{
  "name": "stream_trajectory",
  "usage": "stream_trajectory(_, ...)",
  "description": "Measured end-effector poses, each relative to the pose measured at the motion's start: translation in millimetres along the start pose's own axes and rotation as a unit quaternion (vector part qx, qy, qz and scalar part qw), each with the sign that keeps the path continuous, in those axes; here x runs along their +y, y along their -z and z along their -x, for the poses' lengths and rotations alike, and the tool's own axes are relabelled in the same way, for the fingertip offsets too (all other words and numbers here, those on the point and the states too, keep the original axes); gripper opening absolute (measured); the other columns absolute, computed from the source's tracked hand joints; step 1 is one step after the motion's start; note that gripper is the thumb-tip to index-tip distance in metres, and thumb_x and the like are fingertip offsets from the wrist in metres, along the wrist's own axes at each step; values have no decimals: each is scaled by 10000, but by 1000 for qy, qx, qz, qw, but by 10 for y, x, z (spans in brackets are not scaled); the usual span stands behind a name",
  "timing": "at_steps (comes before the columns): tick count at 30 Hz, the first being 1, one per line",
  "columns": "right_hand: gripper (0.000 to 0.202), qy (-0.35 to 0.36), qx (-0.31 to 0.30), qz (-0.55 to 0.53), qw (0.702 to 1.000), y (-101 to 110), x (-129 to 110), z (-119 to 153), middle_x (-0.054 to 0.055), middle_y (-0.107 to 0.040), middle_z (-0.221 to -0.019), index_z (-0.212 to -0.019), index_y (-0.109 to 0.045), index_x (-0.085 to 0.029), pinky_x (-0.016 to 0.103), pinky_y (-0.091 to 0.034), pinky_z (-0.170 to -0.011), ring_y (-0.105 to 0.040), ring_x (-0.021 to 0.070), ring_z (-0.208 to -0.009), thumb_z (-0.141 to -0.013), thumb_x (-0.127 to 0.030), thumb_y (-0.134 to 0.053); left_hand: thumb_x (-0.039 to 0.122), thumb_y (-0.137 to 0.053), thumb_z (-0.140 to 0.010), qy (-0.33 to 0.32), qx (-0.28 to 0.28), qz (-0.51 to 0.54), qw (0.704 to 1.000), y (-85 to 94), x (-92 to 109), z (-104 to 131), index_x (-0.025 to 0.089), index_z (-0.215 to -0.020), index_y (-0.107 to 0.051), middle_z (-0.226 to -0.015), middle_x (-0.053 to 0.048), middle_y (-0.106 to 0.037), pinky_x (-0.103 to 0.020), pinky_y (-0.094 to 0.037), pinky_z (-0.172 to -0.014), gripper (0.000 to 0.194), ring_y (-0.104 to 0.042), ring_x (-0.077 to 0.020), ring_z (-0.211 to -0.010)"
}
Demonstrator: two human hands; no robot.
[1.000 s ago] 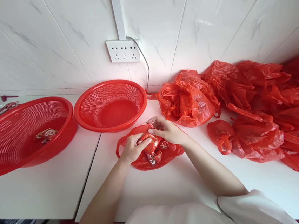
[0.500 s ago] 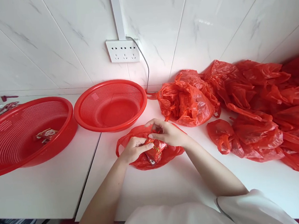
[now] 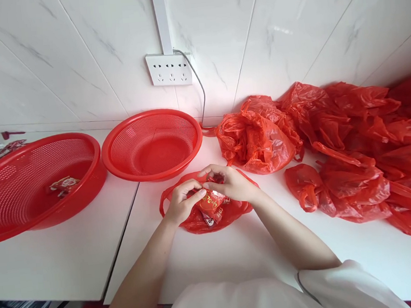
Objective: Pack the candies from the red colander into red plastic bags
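My left hand (image 3: 184,203) and my right hand (image 3: 233,184) meet over an opened red plastic bag (image 3: 237,213) on the white table. Between them is a shiny red packet (image 3: 210,203) with gold lettering, its upper edge pinched by fingers and thumbs of both hands. Under it, inside the bag, lie other small wrapped pieces with white and dark print, partly covered by the packet. The right hand's curled fingers hide part of the packet's far side.
A red plastic basket (image 3: 156,173) stands behind the bag. Farther left, a larger red basket (image 3: 82,202) holds a few small wrapped pieces (image 3: 64,186). On the right are a bundle of red bags (image 3: 258,141) and a big heap of red bags (image 3: 364,138). A power socket (image 3: 169,70) with a cable is on the wall.
The packet has turned and its gold lettering shows more. My left hand has moved slightly up and left, its thumb now higher on the packet. The right hand has barely moved.
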State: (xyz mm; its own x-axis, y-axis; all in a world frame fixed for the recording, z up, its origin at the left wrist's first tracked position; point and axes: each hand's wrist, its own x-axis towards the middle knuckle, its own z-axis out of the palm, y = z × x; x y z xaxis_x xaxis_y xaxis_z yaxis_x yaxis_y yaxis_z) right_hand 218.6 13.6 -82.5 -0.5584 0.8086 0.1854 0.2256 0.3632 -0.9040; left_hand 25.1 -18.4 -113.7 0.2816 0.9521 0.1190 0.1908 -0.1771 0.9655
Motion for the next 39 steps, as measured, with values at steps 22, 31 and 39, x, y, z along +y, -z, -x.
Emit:
stream_trajectory(22, 275, 13, 16, -47, 999, 67, 37, -9, -4, -669, -954, -1097, -625, -212, 258, -458, -742, -591, 121, -787, -835, -163, -559, 301, -569, -902, -69, 46, -93, 992, 18, -64, 10, 191, -869, -593, -843, -13, -610, -284, -494, -764, 117, -589, -154, -805)
stream_trajectory(31, 132, -35, -23, 84, 996, 159, 0, 19, 4, -692, -849, -903, -687, -183, 246, -449, -667, -607, 125, -716, -832, -244, -593, 246, -611, -867, -107, 96, -136, 980, -97, -50, -2, 197, -840, -598, -832, -10, -625, -266, -506, -712, 57, -601, -149, -802)
stream_trajectory(39, 131, 2, 26, 48, 999, 163, 31, 5, 23, -706, -925, -915, -698, -186, 281, -474, -777, -632, 155, -829, -853, -253, -603, 282, -629, -867, -100, 99, -123, 982, -29, -34, 4, 197, -790, -580, -771, 6, -601, -269, -487, -698, 124, -573, -135, -738)
